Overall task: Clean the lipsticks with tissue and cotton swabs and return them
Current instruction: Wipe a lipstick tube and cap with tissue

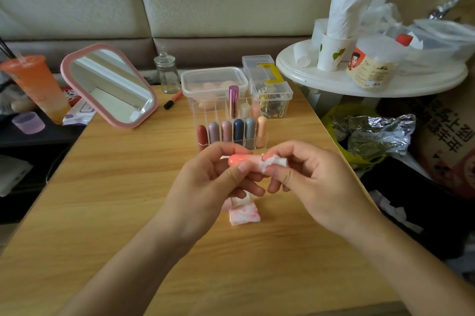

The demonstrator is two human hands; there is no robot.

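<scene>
Left hand grips pink lipstick held sideways above bench. Right hand pinches tissue against lipstick's right end. Stained tissue wad lies on bench under hands. Clear rack of lipsticks stands just behind; mirror far left.
</scene>
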